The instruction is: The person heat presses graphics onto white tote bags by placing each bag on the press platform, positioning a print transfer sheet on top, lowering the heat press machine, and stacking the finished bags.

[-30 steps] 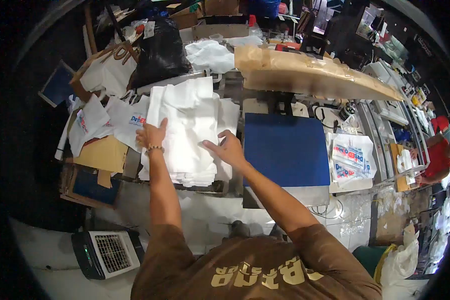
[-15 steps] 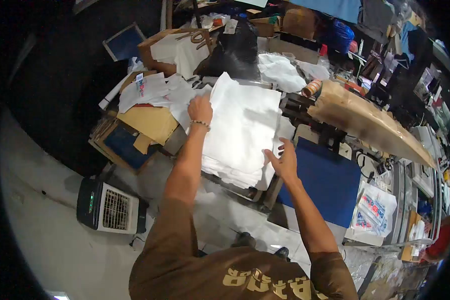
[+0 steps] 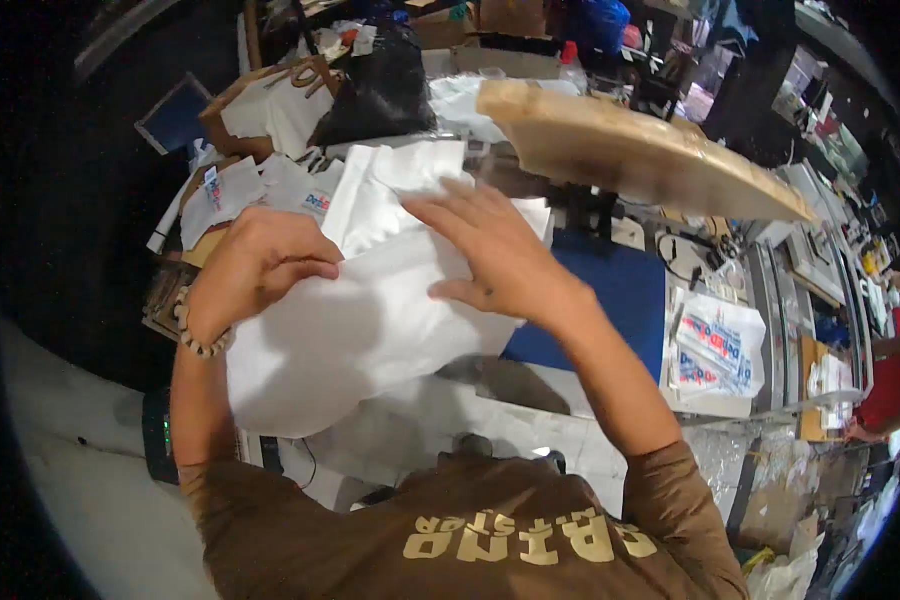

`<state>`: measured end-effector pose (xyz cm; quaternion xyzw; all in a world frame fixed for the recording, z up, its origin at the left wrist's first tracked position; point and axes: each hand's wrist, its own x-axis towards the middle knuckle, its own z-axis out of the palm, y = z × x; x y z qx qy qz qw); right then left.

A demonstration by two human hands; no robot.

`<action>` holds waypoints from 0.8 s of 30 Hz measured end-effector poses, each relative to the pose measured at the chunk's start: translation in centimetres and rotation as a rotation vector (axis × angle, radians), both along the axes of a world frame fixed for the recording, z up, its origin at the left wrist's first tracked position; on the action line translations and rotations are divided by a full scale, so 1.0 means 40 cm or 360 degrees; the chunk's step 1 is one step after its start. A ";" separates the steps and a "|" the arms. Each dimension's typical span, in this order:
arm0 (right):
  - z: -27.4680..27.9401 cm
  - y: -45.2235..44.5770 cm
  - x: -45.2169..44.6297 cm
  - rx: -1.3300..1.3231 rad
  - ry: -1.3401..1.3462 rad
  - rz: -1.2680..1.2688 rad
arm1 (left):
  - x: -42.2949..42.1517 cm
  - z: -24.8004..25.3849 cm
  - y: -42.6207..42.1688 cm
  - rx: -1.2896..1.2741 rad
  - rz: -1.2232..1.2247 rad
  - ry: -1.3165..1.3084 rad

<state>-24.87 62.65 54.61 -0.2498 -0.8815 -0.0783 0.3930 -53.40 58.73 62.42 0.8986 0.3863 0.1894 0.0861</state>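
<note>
A white sheet (image 3: 370, 320) hangs toward me from my left hand (image 3: 265, 265), which pinches its upper edge between thumb and fingers. Over the sheet's upper right part, my right hand (image 3: 490, 250) is spread, its fingertips blurred; whether it touches the sheet is hard to tell. Behind both hands lies a stack of white sheets (image 3: 400, 170), mostly covered by the raised one. To the right of the stack is a flat blue board (image 3: 610, 300). Printed white pieces (image 3: 718, 345) lie beyond it on the right.
A long brown-wrapped board (image 3: 640, 150) juts across the back right. A black plastic bag (image 3: 380, 90) and a box with white material (image 3: 275, 110) stand at the back left. More printed pieces (image 3: 225, 195) lie at left. A person in red (image 3: 888, 388) is at far right.
My left hand has taken hold of a white sheet and pulled it toward me, off the stack's front. My right hand has moved from the stack's right side to above the sheet.
</note>
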 end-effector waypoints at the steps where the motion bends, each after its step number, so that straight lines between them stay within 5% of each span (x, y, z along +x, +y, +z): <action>1: -0.019 0.003 0.048 -0.0511 -0.0213 0.0095 | 0.031 -0.005 -0.015 0.0053 -0.0086 0.0022; 5: -0.062 -0.028 0.254 -0.1840 -0.0500 0.0528 | 0.142 -0.086 0.013 0.0235 -0.0283 0.0323; 9: -0.278 -0.129 0.457 -0.2865 0.0151 0.0857 | 0.318 -0.178 0.110 0.0334 -0.0533 0.0447; 12: -0.483 -0.300 0.533 -0.3096 0.1186 0.0445 | 0.497 -0.244 0.195 0.0528 -0.0640 0.0166; 17: -0.683 -0.433 0.556 -0.2953 0.2205 0.0028 | 0.828 -0.472 0.250 0.0978 -0.0809 -0.0008; 20: -0.788 -0.425 0.542 -0.2600 0.2444 -0.0408 | 0.916 -0.629 0.242 0.0775 -0.0573 -0.0337; 22: -0.804 -0.424 0.534 -0.2517 0.2552 -0.0542 | 0.876 -0.765 0.253 0.0399 0.0060 -0.0236; 24: -0.813 -0.423 0.530 -0.2410 0.2647 -0.0632 | 0.815 -0.860 0.239 -0.0078 0.0270 -0.0236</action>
